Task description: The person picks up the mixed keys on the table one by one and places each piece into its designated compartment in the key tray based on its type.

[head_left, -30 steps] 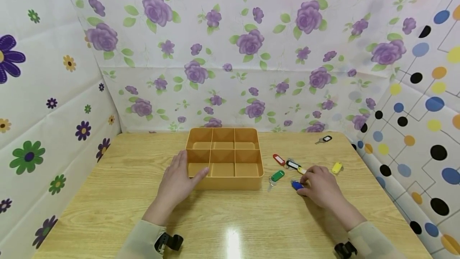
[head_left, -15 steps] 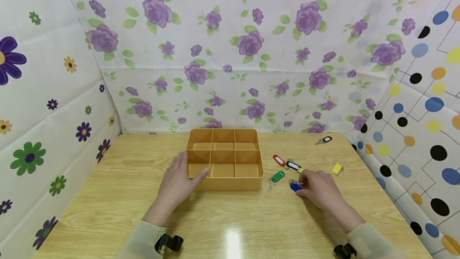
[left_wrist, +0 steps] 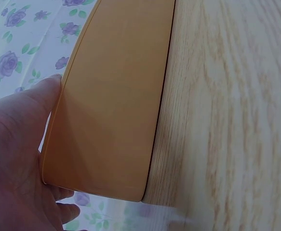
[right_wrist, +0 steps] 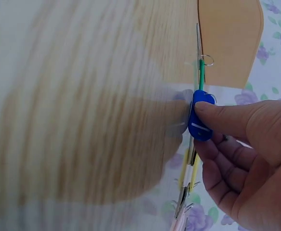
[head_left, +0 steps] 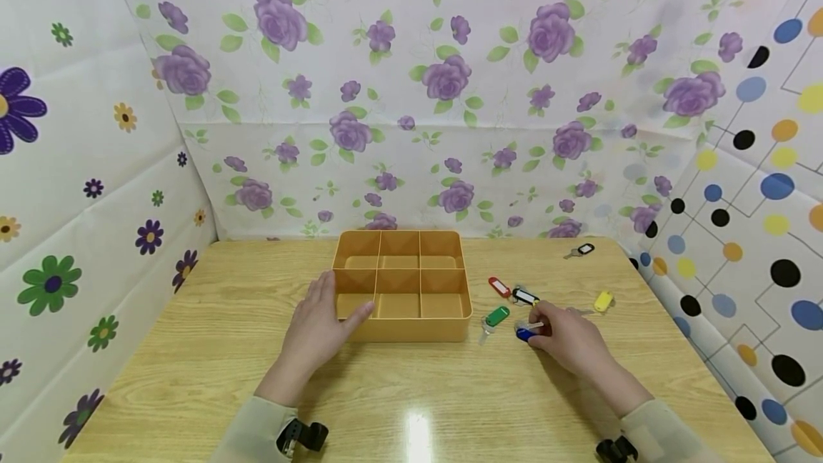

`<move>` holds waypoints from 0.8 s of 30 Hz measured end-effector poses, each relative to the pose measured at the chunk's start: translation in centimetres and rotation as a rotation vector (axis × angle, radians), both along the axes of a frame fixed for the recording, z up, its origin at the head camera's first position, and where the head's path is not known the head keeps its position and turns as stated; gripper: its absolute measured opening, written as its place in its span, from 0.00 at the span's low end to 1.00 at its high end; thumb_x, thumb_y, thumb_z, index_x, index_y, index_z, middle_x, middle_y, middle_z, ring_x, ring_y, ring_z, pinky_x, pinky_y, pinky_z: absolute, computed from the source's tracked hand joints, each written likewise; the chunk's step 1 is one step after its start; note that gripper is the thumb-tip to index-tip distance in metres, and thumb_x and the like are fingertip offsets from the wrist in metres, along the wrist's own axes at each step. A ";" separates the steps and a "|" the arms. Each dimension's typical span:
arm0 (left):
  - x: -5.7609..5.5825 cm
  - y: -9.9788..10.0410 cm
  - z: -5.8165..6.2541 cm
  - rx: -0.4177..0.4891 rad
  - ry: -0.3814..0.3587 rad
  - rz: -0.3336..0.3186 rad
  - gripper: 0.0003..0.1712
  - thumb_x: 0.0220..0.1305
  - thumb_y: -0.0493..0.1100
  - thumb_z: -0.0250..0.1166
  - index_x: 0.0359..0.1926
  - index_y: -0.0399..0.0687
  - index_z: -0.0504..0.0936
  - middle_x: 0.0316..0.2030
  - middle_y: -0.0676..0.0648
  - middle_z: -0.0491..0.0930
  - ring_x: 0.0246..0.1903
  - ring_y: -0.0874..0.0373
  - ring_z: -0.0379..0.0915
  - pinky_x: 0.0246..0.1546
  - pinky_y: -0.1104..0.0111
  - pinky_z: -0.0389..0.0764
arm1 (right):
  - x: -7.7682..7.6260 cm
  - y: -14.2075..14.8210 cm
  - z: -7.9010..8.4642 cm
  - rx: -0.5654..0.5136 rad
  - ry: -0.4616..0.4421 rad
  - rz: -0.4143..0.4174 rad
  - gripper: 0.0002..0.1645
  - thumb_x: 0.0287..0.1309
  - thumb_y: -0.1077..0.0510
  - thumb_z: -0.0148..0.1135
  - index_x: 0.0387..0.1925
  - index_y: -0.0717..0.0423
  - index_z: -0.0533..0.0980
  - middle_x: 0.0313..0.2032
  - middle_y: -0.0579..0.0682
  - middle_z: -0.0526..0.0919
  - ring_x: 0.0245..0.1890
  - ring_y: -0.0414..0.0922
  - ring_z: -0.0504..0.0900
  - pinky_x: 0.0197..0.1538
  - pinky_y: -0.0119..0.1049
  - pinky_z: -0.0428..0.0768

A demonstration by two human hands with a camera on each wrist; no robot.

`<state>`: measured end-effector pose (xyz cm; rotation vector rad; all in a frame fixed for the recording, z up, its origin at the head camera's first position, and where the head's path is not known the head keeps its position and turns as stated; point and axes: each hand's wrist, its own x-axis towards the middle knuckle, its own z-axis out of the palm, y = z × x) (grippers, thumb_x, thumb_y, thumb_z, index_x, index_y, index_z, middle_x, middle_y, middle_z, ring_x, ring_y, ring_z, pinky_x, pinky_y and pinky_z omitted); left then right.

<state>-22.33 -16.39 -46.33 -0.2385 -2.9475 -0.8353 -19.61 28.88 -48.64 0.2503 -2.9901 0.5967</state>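
My right hand pinches a blue key tag low over the table, with a metal key and ring showing beside it. In the right wrist view the thumb lies on the face of the blue tag, and the other fingers are curled behind. My left hand rests at the front left corner of an orange six-compartment box. Its fingers stretch along the left side, and the thumb lies over the front rim. In the left wrist view the thumb touches the rim of the box.
Left of the blue tag lies a green key tag. Behind it are a red tag and a black one. Further right lie a yellow tag and another black tag. A floral sheet hangs behind the table.
My right hand has shifted slightly left with the blue tag, turning it so that its key shows more. The left hand and the box have stayed in place.
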 end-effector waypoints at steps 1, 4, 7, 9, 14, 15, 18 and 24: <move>0.0 0.0 0.0 0.000 0.000 0.000 0.72 0.73 0.85 0.52 0.88 0.31 0.41 0.87 0.31 0.42 0.86 0.30 0.36 0.81 0.33 0.47 | 0.0 0.0 0.0 -0.004 -0.001 0.000 0.17 0.62 0.56 0.84 0.43 0.46 0.80 0.33 0.39 0.83 0.33 0.43 0.75 0.35 0.44 0.75; 0.0 0.0 0.0 0.000 0.000 0.001 0.72 0.73 0.85 0.52 0.88 0.31 0.41 0.87 0.31 0.42 0.86 0.30 0.36 0.81 0.33 0.47 | 0.0 -0.1 0.0 -0.013 -0.002 0.002 0.17 0.62 0.57 0.84 0.42 0.45 0.81 0.32 0.38 0.83 0.32 0.43 0.75 0.35 0.44 0.74; 0.0 -0.1 -0.1 -0.004 0.002 0.001 0.74 0.71 0.87 0.49 0.88 0.30 0.42 0.87 0.31 0.42 0.86 0.30 0.36 0.81 0.33 0.47 | 0.0 -0.1 0.0 -0.021 -0.005 0.003 0.16 0.62 0.57 0.84 0.42 0.46 0.81 0.31 0.39 0.82 0.32 0.42 0.75 0.35 0.43 0.75; 0.0 -0.1 -0.1 -0.005 0.006 0.001 0.75 0.70 0.88 0.49 0.88 0.30 0.43 0.87 0.30 0.42 0.85 0.30 0.37 0.81 0.33 0.47 | 0.0 0.0 0.0 -0.027 -0.006 0.007 0.16 0.62 0.57 0.84 0.42 0.46 0.81 0.31 0.39 0.82 0.31 0.42 0.75 0.35 0.43 0.74; 0.0 -0.1 -0.1 -0.004 0.008 -0.001 0.74 0.71 0.87 0.50 0.88 0.30 0.43 0.87 0.30 0.43 0.85 0.30 0.37 0.81 0.33 0.48 | 0.1 -0.1 0.1 -0.040 0.000 0.012 0.16 0.62 0.58 0.83 0.41 0.46 0.80 0.31 0.39 0.81 0.31 0.42 0.75 0.35 0.42 0.74; 0.0 -0.1 -0.1 -0.004 0.008 0.000 0.74 0.71 0.87 0.50 0.88 0.30 0.43 0.87 0.30 0.43 0.85 0.30 0.37 0.81 0.33 0.48 | 0.1 -0.1 0.1 -0.046 0.001 0.011 0.16 0.62 0.58 0.83 0.41 0.46 0.80 0.31 0.40 0.81 0.31 0.42 0.75 0.36 0.42 0.74; -0.1 -0.1 -0.1 -0.005 0.008 -0.002 0.75 0.70 0.88 0.49 0.88 0.30 0.42 0.87 0.30 0.43 0.85 0.30 0.38 0.81 0.33 0.48 | 0.2 -0.2 0.3 -0.072 0.006 0.003 0.15 0.63 0.58 0.83 0.42 0.47 0.81 0.32 0.40 0.82 0.31 0.41 0.77 0.36 0.42 0.76; 0.0 -0.1 0.0 -0.009 0.003 -0.006 0.77 0.68 0.90 0.46 0.88 0.30 0.41 0.87 0.29 0.42 0.85 0.29 0.37 0.81 0.33 0.47 | 0.2 -0.4 0.6 -0.119 0.023 -0.026 0.15 0.64 0.58 0.83 0.46 0.49 0.83 0.34 0.41 0.85 0.33 0.39 0.81 0.37 0.43 0.79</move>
